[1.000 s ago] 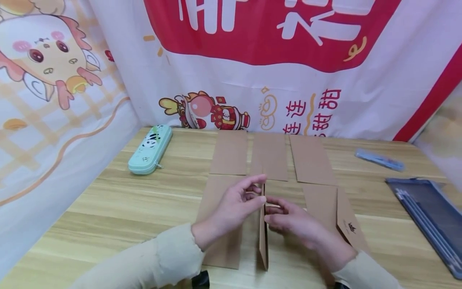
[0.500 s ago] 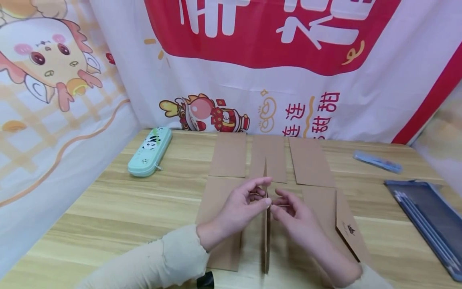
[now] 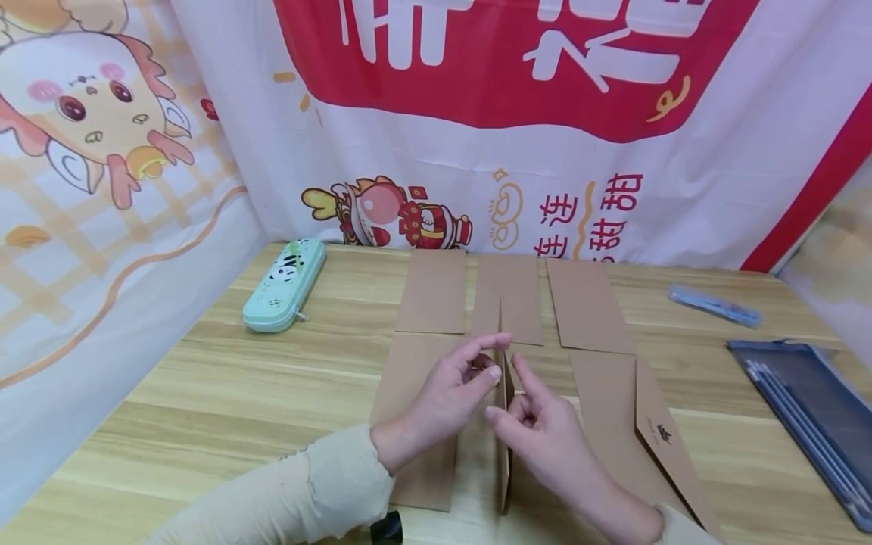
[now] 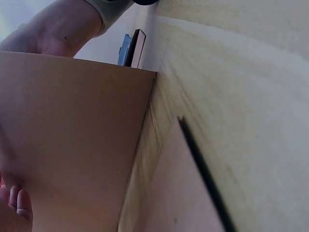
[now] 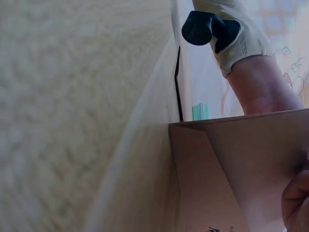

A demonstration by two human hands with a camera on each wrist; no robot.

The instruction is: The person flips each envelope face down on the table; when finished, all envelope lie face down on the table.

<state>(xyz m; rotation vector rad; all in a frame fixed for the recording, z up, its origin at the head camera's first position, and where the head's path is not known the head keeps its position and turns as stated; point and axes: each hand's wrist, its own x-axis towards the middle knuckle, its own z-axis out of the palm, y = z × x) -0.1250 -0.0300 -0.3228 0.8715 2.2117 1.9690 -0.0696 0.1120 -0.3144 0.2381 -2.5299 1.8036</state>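
Note:
Between both hands a brown paper envelope (image 3: 506, 454) stands on its edge, nearly edge-on in the head view. Its flap side (image 5: 205, 179) shows in the right wrist view, its plain side (image 4: 72, 140) in the left wrist view. My left hand (image 3: 450, 390) holds it from the left, thumb on the near face and index finger reaching over the top edge. My right hand (image 3: 545, 431) is at its right side, index finger raised straight, thumb over the upper edge, other fingers curled against the flap side.
Flat brown envelopes lie behind (image 3: 436, 291), to the left (image 3: 415, 469) and to the right (image 3: 606, 393); the right one shows a printed flap. A mint pencil case (image 3: 284, 284) is at back left. At right are a blue case (image 3: 715, 305) and a mesh pouch (image 3: 804, 424) with pencils.
My right hand has moved slightly: its index finger, bent earlier near the thumb, now points up, and the thumb has shifted left across the envelope's edge. My left hand stays on the envelope.

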